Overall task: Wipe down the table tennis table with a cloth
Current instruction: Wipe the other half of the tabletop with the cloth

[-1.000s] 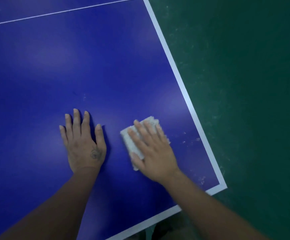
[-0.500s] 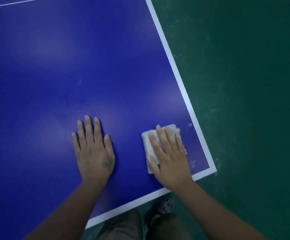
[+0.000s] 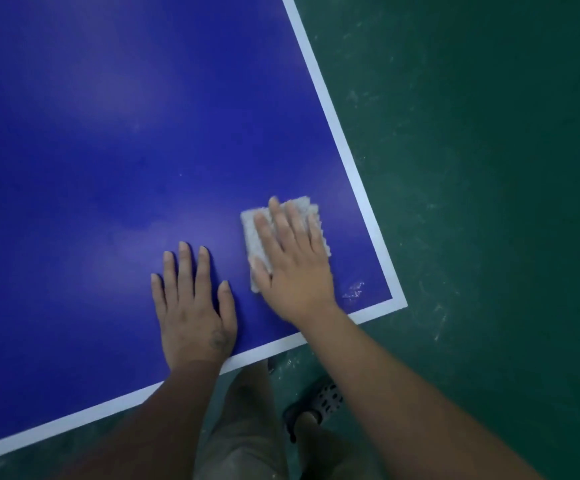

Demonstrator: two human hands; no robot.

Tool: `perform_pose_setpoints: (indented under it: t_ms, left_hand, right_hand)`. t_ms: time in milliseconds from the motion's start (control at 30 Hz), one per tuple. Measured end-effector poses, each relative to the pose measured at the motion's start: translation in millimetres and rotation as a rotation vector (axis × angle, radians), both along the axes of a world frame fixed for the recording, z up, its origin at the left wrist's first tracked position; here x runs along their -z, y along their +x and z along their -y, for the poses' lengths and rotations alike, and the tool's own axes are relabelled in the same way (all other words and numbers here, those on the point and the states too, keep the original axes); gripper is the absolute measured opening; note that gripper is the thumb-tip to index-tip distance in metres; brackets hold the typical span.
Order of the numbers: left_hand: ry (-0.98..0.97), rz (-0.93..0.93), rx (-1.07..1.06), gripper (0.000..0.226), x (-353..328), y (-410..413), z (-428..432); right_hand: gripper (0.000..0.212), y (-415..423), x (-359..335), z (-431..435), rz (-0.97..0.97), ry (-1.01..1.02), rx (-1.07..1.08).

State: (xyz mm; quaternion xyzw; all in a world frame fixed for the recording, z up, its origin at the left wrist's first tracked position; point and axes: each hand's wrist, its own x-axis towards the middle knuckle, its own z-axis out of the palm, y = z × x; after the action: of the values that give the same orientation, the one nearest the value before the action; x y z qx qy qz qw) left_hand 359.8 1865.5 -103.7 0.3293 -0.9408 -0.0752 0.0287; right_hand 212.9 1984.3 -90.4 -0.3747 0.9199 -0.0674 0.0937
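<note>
Blue table (image 3: 108, 133): 1 cloth (image 3: 252, 233) under flat right hand (image 3: 293, 268), left hand (image 3: 195, 313) flat, fingers apart.

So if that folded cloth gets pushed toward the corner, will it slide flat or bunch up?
The cloth looks soft and nubby, so probably floppy. Pinned flat under the right hand, it likely slides flat on the smooth table. Its uncovered edges might curl.
</note>
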Motion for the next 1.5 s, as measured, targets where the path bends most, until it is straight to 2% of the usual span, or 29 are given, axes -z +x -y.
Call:
perform_pose_setpoints:
  t_ms: [67, 100, 233, 267, 400, 467, 533, 667, 733, 800, 900, 1000, 1067, 1200, 1233, 1333, 1400, 1500]
  left_hand:
    - [-0.002, -0.006, -0.005, 0.067, 1, 1, 0]
    - [-0.001, -0.010, -0.005, 0.067, 2, 1, 0]
    - [-0.001, -0.024, -0.003, 0.066, 5, 0, 1]
    - [0.003, -0.030, -0.006, 0.066, 4, 0, 1]
    - [0.000, -0.052, -0.013, 0.066, 1, -1, -1]
    - [0.000, -0.055, -0.014, 0.066, 2, 0, 0]
    - [-0.004, -0.054, -0.009, 0.066, 3, 0, 0]
    - [-0.006, -0.055, -0.008, 0.066, 3, -3, 0]
    - [-0.002, -0.049, -0.015, 0.065, 2, -2, -2]
    - [0.001, -0.052, -0.016, 0.065, 0, -2, -2]
    - [0.008, -0.053, -0.020, 0.064, -2, -2, -2]
    - [0.010, -0.067, -0.021, 0.064, -2, -4, -3]
    - [0.015, -0.068, -0.025, 0.064, -2, -4, -3]
    - [0.028, -0.052, -0.031, 0.065, -3, -4, -3]
    - [0.029, -0.049, -0.031, 0.065, -3, -4, -2]
    - [0.027, -0.053, -0.027, 0.065, -1, -3, -1]
    - [0.030, -0.065, -0.025, 0.065, 0, -3, -1]
    - [0.019, -0.072, -0.024, 0.065, 5, -1, 1]
  right_hand:
    - [0.072, 7, 4, -42, -0.006, -0.004, -0.058]
    - [0.071, 1, 5, -66, -0.021, 0.013, -0.014]
    - [0.075, -29, 3, -129, 0.048, 0.130, 0.487]
    - [0.075, -23, 2, -124, 0.039, 0.141, 0.521]
    - [0.071, 37, 9, -103, 0.000, 0.070, 0.103]
    - [0.069, 45, 11, -121, 0.008, 0.065, -0.017]
    - [0.068, 28, 10, -143, -0.017, 0.086, -0.010]
    - [0.072, -16, 8, -140, 0.051, 0.090, 0.402]
    - [0.073, -10, 7, -118, 0.045, 0.109, 0.469]
    - [0.073, 17, 6, -96, 0.002, 0.116, 0.332]
    - [0.072, 69, 5, -70, 0.035, 0.019, 0.019]
    - [0.070, 74, 9, -88, 0.046, -0.029, -0.222]
    - [0.071, 44, 9, -119, 0.005, 0.013, -0.158]
    - [0.069, -10, 8, -139, 0.005, 0.103, 0.228]
    - [0.068, -6, 9, -134, -0.002, 0.099, 0.248]
    - [0.066, 18, 13, -133, -0.029, 0.073, -0.024]
    - [0.066, 0, 10, -132, -0.013, 0.072, -0.168]
    - [0.065, -53, 7, -95, -0.013, 0.074, -0.119]
